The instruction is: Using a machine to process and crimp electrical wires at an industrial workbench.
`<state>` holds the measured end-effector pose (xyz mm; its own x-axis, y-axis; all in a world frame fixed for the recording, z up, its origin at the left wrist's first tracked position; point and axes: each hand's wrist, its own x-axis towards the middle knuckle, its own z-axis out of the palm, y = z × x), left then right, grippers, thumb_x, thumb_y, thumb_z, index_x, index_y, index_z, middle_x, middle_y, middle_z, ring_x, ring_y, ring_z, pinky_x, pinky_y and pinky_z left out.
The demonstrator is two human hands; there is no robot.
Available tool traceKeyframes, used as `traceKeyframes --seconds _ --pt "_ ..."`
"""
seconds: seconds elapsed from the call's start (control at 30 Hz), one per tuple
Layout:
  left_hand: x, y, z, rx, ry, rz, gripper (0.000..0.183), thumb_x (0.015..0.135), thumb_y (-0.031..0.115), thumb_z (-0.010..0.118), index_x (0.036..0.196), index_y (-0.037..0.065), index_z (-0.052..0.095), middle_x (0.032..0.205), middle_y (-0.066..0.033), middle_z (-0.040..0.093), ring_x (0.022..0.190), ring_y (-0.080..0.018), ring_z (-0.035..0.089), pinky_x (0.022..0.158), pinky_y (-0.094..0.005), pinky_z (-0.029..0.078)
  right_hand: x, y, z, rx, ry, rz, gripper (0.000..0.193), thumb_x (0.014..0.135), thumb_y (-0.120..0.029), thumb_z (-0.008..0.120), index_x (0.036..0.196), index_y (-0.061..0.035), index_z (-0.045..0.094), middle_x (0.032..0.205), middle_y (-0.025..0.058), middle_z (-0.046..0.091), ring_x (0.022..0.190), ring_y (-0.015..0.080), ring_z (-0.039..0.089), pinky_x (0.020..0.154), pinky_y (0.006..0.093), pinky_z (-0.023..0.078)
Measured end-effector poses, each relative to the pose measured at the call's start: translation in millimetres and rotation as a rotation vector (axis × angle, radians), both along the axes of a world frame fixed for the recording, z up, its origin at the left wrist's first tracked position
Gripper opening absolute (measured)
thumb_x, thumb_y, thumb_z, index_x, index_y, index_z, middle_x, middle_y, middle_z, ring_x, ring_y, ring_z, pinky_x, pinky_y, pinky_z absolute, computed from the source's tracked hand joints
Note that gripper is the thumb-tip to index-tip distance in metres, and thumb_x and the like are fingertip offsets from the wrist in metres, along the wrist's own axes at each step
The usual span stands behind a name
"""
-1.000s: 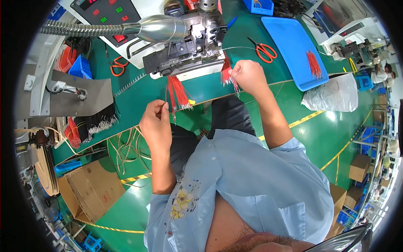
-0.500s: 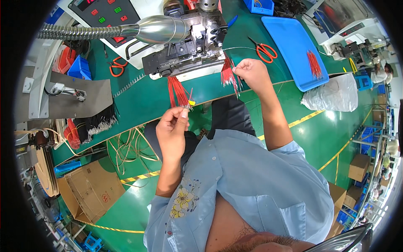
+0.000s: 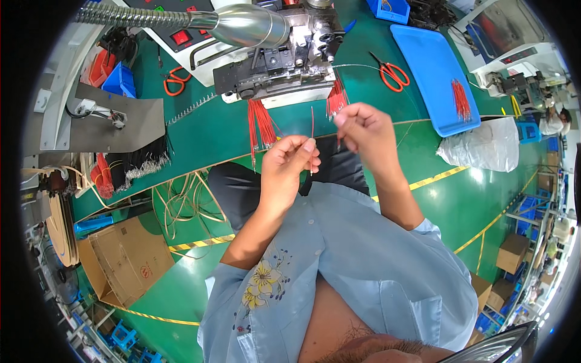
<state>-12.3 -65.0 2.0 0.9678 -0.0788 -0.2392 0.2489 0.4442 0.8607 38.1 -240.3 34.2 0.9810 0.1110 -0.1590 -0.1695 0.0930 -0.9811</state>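
Starting at the far left, finding a heap of red wires [image 3: 101, 179] and, just beside it, black wires [image 3: 140, 172] with shiny ends. Next, seeing scissors with red handles [image 3: 176, 83] on the green bench [image 3: 200, 134]. Then coming to a bunch of red wires [image 3: 260, 124], spread out in front of the metal machine [image 3: 281, 69], with silver tips near the bench edge. Just right of that bunch, seeing the left hand [image 3: 285, 166], with thumb and finger pinched tight on one single red wire [image 3: 312, 125]. Holding it nearly straight, with the top end toward the machine and the low end poking out under the fingers. Judging the step: handling one wire by itself, apart from the bunches. Calling, most likely, for a soft but sure pinch and a slow, straight aim, so as not to bend it. Farther right, spotting a second red bunch [image 3: 336, 101], and close to it the right hand [image 3: 366, 132], blurry, with fingers curled in close. Cannot tell if holding anything there. Past that, noticing more scissors [image 3: 393, 75], also with red handles, then a blue tray [image 3: 417, 60] with a small red pile [image 3: 461, 101] inside.
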Motion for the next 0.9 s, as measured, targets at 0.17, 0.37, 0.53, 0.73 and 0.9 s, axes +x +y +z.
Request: traceKeyframes --seconds 0.17,0.37,0.53,0.73,0.9 --pt "-0.3 -5.2 -1.2 -0.063 -0.029 -0.002 0.021 0.097 0.018 0.062 0.1 -0.002 0.062 0.088 -0.0086 0.066 0.075 -0.0139 0.065 0.067 -0.0274 0.055 -19.1 21.0 -8.7 0.08 -0.062 0.022 0.009 0.089 -0.009 0.069 0.092 -0.0006 0.067 0.068 0.0 0.061 0.053 0.0022 0.045 0.046 0.0179 0.031" --pt "-2.1 -4.4 4.7 -0.063 -0.006 -0.049 0.019 0.098 0.016 0.06 0.101 -0.003 0.062 0.087 -0.0094 0.067 0.074 -0.0141 0.065 0.066 -0.027 0.055 -21.7 24.8 -11.6 0.065 -0.069 0.013 0.01 0.09 -0.01 0.069 0.091 -0.0005 0.067 0.071 -0.0011 0.063 0.058 0.0014 0.048 0.05 0.0182 0.034" --pt "-4.3 -4.6 5.2 -0.069 -0.013 -0.051 0.018 0.098 0.014 0.06 0.102 -0.003 0.062 0.085 -0.0089 0.066 0.073 -0.0137 0.065 0.064 -0.0265 0.054 -23.5 24.7 -8.4 0.098 -0.039 0.023 0.01 0.091 -0.01 0.069 0.089 -0.0001 0.068 0.074 -0.001 0.064 0.063 0.002 0.053 0.055 0.0184 0.041" --pt "-5.2 -3.5 3.9 -0.062 -0.032 -0.065 0.019 0.097 0.016 0.061 0.101 -0.003 0.063 0.083 -0.0076 0.065 0.071 -0.013 0.063 0.063 -0.0261 0.052 -22.2 26.5 -12.0 0.034 -0.027 0.007 0.016 0.093 -0.016 0.067 0.088 -0.0004 0.069 0.069 -0.0018 0.062 0.056 0.0019 0.047 0.049 0.0186 0.036" --pt "-3.6 -0.5 7.1 -0.095 -0.016 -0.082 0.019 0.097 0.016 0.061 0.1 -0.003 0.063 0.083 -0.0077 0.065 0.071 -0.0134 0.063 0.064 -0.0263 0.052 -17.3 31.8 -15.4 0.111 -0.003 -0.012 0.019 0.093 -0.019 0.065 0.087 -0.0013 0.069 0.066 -0.0023 0.06 0.054 0.0016 0.043 0.047 0.019 0.031"
